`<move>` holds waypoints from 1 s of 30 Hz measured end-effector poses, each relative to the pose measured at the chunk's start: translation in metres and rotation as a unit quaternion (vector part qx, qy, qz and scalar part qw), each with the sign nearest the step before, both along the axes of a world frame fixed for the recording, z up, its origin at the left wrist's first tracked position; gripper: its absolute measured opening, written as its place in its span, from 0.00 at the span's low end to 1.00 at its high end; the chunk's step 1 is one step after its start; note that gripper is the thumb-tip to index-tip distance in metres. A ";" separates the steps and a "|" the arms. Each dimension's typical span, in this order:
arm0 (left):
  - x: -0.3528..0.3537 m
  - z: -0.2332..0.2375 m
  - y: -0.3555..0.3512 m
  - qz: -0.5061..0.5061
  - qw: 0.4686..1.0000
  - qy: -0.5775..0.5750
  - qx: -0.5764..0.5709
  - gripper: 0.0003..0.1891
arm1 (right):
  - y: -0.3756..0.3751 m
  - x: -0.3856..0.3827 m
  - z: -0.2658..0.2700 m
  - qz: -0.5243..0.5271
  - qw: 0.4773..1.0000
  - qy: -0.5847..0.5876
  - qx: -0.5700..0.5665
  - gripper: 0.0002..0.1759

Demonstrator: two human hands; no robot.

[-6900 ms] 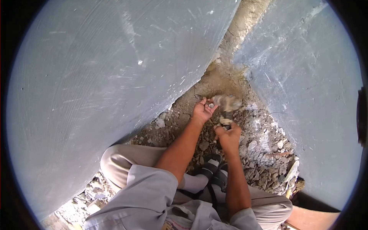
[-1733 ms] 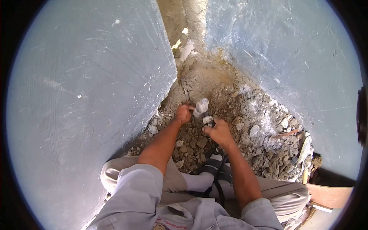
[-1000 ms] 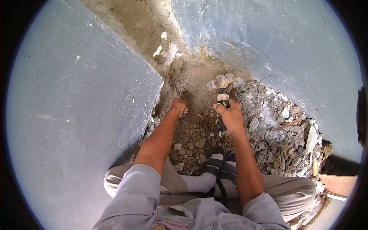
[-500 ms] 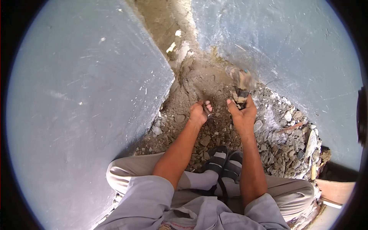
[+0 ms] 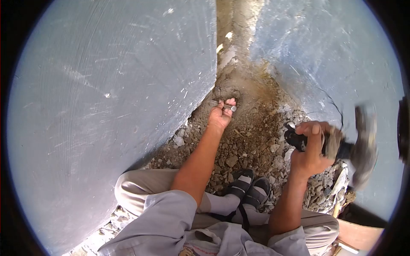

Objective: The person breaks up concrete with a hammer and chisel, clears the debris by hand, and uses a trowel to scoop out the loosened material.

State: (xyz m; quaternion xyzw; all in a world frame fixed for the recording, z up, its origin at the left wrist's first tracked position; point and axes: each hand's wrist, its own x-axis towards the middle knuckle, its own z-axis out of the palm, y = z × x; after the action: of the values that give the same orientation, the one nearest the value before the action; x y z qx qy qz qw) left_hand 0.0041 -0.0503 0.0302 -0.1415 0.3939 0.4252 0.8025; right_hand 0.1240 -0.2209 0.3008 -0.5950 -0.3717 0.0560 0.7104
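My right hand (image 5: 314, 149) is wrapped round the dark, taped handle of a hammer (image 5: 365, 145), held out to the right. The hammer's metal head is smeared by motion. In the middle, my left hand (image 5: 220, 115) grips a metal chisel (image 5: 233, 109), whose round butt end faces me. The chisel's tip is hidden; it points toward the dusty mound of earth (image 5: 252, 91) between two grey panels.
A large grey panel (image 5: 115, 85) rises on the left, another grey panel (image 5: 333, 51) on the right. Broken rubble (image 5: 230, 160) covers the ground around my sandalled feet (image 5: 245, 187). A brown curved piece (image 5: 361, 234) lies at the lower right.
My right hand has swung the hammer away to the right, from close beside the left hand. The left hand stays near the mound, and the chisel's butt end now shows. The view has shifted slightly.
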 end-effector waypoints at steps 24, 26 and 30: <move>0.005 -0.041 -0.009 -0.004 0.992 -0.110 0.055 0.10 | 0.010 -0.052 -0.186 0.179 0.895 0.094 -0.398 0.14; 0.001 -0.037 -0.014 0.005 0.998 -0.060 0.033 0.10 | 0.000 -0.060 -0.152 0.176 0.875 0.249 -0.375 0.10; 0.005 -0.020 -0.014 0.000 0.998 -0.058 0.032 0.12 | 0.016 -0.039 -0.033 0.087 0.962 0.165 -0.202 0.05</move>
State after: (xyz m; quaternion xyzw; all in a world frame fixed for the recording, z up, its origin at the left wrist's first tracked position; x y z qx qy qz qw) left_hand 0.0088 -0.0645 0.0100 -0.1398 0.3326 0.4286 0.8284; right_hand 0.0849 -0.2052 0.2681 -0.6739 -0.2808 0.2884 0.6195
